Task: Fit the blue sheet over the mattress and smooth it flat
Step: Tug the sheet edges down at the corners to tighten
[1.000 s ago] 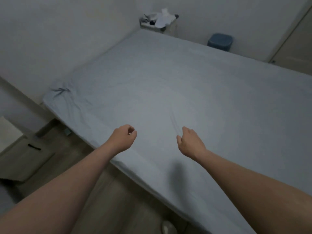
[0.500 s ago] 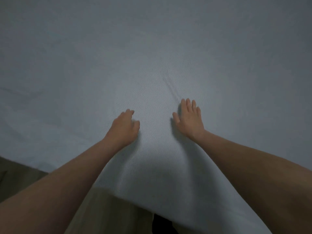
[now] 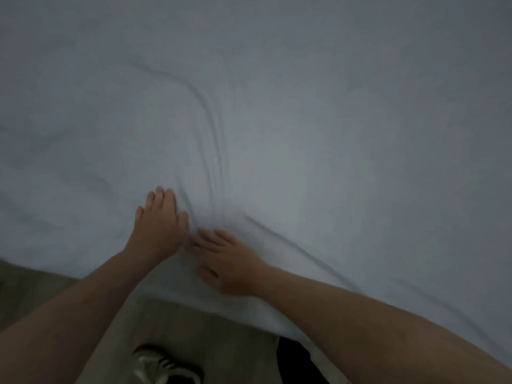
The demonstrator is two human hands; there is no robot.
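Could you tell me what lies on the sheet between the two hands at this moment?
Only blue sheet: in the head view, a narrow strip with creases fanning away separates the left hand from the right hand.

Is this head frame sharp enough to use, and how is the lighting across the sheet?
Head view: dim overall, with a brighter patch on the blue sheet around the creases and darker corners. The right hand is smeared by motion blur, the left hand slightly soft. The shoe on the floor is also blurred. No glare; wide-angle bending at the edges.
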